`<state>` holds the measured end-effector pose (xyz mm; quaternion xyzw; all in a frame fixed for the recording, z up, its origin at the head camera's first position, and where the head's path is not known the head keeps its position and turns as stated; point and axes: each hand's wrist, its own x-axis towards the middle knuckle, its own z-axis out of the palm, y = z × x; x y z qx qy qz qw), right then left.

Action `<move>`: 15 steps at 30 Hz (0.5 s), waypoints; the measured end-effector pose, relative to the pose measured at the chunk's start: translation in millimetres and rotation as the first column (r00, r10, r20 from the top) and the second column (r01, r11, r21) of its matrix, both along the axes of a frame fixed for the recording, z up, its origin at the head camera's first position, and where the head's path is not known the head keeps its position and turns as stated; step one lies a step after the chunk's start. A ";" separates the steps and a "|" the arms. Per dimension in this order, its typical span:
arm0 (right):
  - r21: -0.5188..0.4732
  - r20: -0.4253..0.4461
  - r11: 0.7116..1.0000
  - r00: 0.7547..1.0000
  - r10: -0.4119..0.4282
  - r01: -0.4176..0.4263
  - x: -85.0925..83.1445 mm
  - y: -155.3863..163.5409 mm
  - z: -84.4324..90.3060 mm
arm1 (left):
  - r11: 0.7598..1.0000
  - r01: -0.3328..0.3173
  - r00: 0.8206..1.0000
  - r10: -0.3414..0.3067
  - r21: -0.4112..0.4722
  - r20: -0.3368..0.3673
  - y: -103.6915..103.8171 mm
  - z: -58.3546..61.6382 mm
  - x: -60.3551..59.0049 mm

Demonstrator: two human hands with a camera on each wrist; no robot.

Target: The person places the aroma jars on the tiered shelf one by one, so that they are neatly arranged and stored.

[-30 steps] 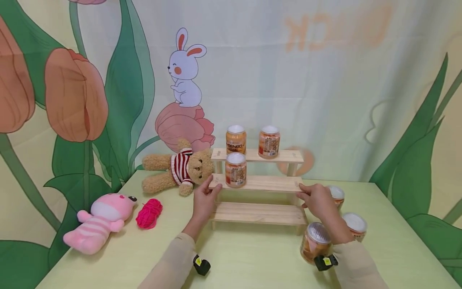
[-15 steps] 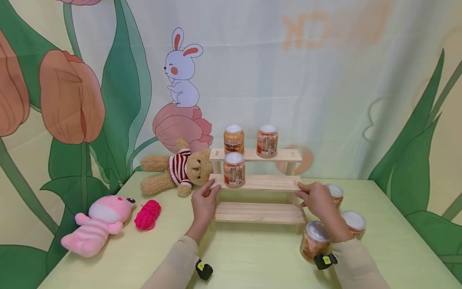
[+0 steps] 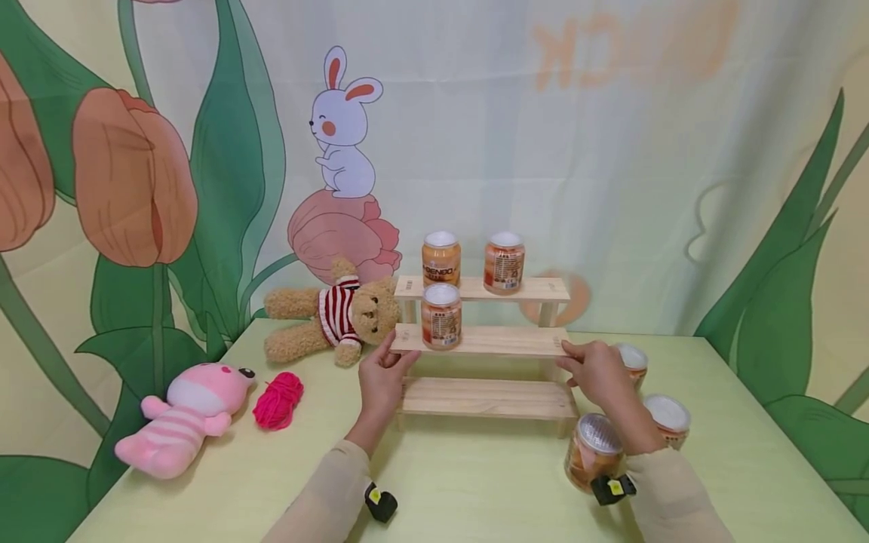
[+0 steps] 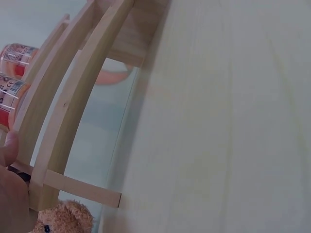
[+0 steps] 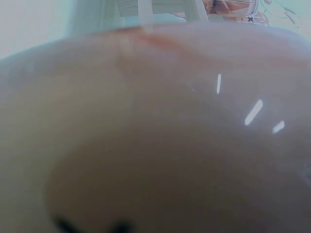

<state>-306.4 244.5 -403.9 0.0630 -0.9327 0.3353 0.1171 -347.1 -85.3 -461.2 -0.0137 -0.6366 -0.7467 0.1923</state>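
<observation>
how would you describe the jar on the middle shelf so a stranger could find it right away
Find the three-step wooden rack on the green table, beside the teddy bear. Both hands hold the ends of its middle step. The jar stands at that step's left end, orange with a white lid: the only jar on that level, with two above it and three on the table.

Pale green table point(image 3: 475, 490), wooden tiered rack point(image 3: 485, 343) (three jars aboard), plush toys point(image 3: 183, 418), yarn point(image 3: 278, 400)

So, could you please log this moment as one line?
left hand: grips wooden rack left end | right hand: grips right end | jars on rack: three | table
</observation>
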 end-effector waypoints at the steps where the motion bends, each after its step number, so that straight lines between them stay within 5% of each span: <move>1: 0.001 -0.001 1.000 1.000 -0.001 0.001 0.1 -0.1 -0.1 | 1.000 0.001 1.000 -0.001 0.002 0.000 -0.1 -0.1 -0.1; 8: -0.006 0.009 1.000 1.000 -0.006 0.006 -1.5 -0.7 -1.8 | 0.990 -0.093 0.995 0.096 -0.110 0.026 -2.4 0.9 1.4; 15: 0.005 0.007 1.000 1.000 -0.005 0.005 -1.5 -0.1 -1.6 | 0.996 -0.047 0.998 0.049 -0.074 0.027 -5.6 0.3 -0.5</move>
